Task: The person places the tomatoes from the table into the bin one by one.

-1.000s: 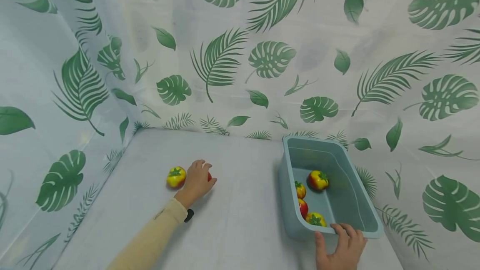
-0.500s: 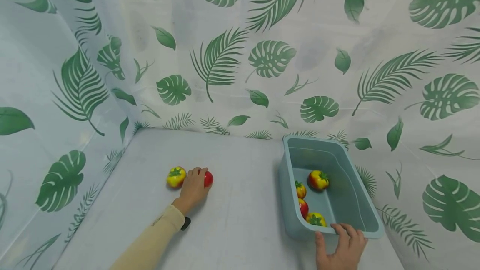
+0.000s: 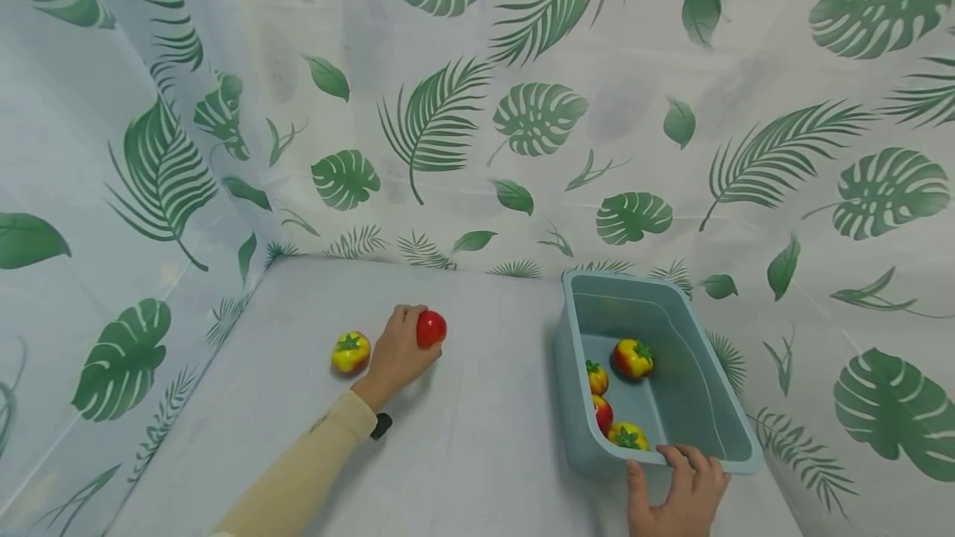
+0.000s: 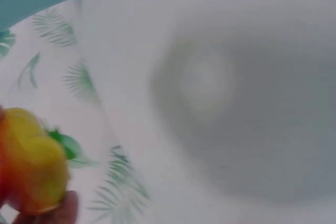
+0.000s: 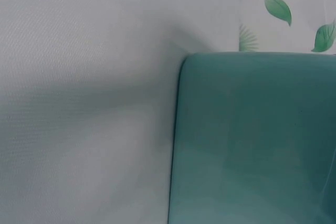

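Note:
Raised just off the white table, a red-and-yellow toy fruit (image 3: 431, 329) is gripped by my left hand (image 3: 399, 356), with the fingers mostly hidden behind it. In the left wrist view, that fruit (image 4: 37, 169) shows a yellow, lobed side at the lower left, with a fingertip under it. A similar fruit (image 3: 350, 353), yellow on top with a green calyx, lies on the table left of the hand. At the lower right, my right hand (image 3: 679, 494) holds the near rim of a blue-grey plastic bin (image 3: 574, 355), fingers over the edge and thumb outside.
Several red-and-yellow fruits sit in the bin, one of them (image 3: 633, 359) near its middle and others along its left wall. A leaf-patterned sheet (image 3: 462, 106) hangs behind the table (image 3: 477, 404) and at its left side.
My left hand has closed round the red-and-yellow fruit, lifted it and moved it slightly right and away from me. The right hand and the bin have stayed still.

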Tool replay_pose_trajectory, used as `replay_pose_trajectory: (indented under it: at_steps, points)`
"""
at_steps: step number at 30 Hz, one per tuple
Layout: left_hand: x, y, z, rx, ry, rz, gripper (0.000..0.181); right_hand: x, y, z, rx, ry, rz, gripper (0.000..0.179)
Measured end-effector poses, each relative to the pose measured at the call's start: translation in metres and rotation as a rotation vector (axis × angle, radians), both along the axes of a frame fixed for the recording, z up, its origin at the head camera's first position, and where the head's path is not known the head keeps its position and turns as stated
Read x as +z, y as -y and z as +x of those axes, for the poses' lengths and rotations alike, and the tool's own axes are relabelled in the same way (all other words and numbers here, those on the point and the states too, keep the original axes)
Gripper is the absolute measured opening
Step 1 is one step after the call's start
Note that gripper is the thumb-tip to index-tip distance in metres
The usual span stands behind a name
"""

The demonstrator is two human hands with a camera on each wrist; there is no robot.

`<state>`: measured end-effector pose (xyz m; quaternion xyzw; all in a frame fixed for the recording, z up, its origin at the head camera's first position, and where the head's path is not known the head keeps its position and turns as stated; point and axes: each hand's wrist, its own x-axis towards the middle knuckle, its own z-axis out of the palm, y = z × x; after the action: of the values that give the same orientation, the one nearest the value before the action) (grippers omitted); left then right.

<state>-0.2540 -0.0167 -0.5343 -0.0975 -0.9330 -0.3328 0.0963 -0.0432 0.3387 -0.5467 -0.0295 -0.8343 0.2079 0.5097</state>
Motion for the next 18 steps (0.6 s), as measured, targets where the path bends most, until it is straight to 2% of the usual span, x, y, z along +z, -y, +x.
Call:
replay_pose_trajectory:
  at_steps: [4,7,9,12,18]
  points:
    - [0.021,-0.016,-0.001,-0.038,-0.082,0.1,0.066,-0.001,-0.002,0.0,0.005,-0.013,0.003,0.072]
    - [0.036,-0.036,-0.001,-0.095,-0.13,0.149,0.062,-0.002,-0.005,0.001,-0.007,-0.01,0.003,0.071]
    - [0.045,-0.051,-0.001,-0.148,-0.141,0.182,0.059,-0.001,-0.006,0.002,-0.003,-0.013,-0.003,0.071]
    - [0.058,-0.075,0.002,-0.217,-0.148,0.224,0.057,0.0,-0.004,0.004,-0.002,0.026,-0.009,0.07]
    - [0.086,-0.118,0.017,-0.316,-0.141,0.289,0.061,0.005,0.003,0.007,-0.013,0.113,-0.019,0.069]
